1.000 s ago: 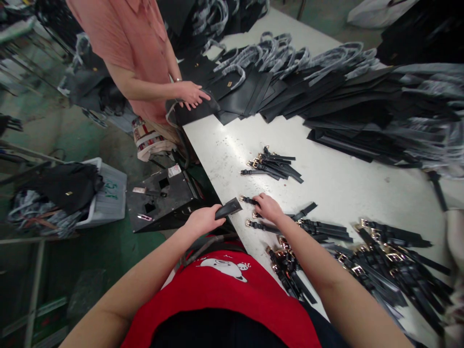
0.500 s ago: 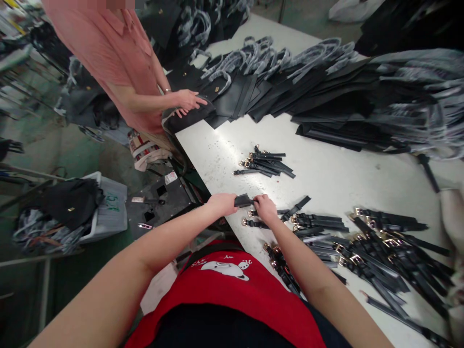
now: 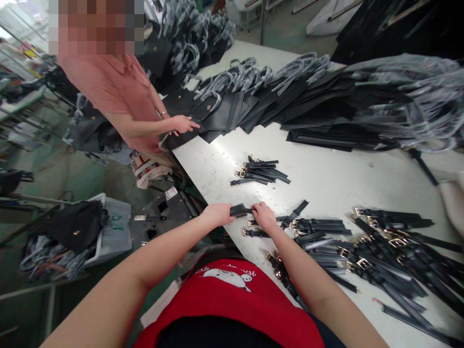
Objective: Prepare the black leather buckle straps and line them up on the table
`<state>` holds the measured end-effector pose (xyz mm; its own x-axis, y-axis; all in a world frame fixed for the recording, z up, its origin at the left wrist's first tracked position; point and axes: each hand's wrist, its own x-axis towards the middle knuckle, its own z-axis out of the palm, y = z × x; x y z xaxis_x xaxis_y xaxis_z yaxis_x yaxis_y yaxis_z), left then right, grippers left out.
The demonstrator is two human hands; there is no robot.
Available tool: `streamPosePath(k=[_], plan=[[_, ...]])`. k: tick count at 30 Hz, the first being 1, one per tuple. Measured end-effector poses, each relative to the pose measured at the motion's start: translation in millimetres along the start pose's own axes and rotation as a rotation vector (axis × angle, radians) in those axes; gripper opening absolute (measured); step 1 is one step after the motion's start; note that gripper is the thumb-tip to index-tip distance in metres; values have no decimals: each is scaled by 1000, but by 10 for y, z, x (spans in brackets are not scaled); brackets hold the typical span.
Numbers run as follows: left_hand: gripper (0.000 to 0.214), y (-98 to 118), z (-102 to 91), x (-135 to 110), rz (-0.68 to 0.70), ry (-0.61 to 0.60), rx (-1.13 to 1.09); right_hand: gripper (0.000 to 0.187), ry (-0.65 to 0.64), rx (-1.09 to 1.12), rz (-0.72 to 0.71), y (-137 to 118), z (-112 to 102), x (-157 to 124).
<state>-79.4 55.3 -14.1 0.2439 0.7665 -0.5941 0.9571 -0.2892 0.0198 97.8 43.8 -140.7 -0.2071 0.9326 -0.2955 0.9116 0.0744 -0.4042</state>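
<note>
My left hand [image 3: 217, 213] and my right hand [image 3: 263, 215] meet at the near edge of the white table [image 3: 326, 183]. Both are closed on a short black strap piece [image 3: 238, 210] held between them. Just under my right hand lie black straps with gold buckles [image 3: 253, 233]. A small heap of the same buckled straps [image 3: 259, 172] lies farther out on the table. A large spread of buckled straps [image 3: 380, 246] covers the table to my right.
A person in a pink shirt [image 3: 119, 96] stands at the table's left corner with a hand [image 3: 183, 124] on black bags. Stacked black bags with wrapped handles [image 3: 326, 101] fill the far side. A white bin [image 3: 108, 227] and a dark machine [image 3: 163, 212] sit on the floor at left.
My left hand carried the black strap piece rightward over the table edge to meet my right hand. Both hands now hold it. The view has tilted upward.
</note>
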Motion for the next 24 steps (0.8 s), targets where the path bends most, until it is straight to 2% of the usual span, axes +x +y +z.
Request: streamPosePath(k=[4,10,13,17,20,24], plan=[[40,-52,0,32,-23,-1,-75,23,2,-2,-16,2,-9,2],[43,-493,105,-260,-98,58,-80,24,0,10,5,0,8,15],[42,-450,186,-281,-60,33,-76,24,-3,13,33,11,33,37],[41,-327,232,-168,-80,22,-149,22,-21,15,34,14,43,45],[44,-441,244,-218,-117,44,-216,22,-28,4,43,-11,38,42],[48,-646,310,-461,-175,95,-250,21,-72,-36,50,-63,-15,113]])
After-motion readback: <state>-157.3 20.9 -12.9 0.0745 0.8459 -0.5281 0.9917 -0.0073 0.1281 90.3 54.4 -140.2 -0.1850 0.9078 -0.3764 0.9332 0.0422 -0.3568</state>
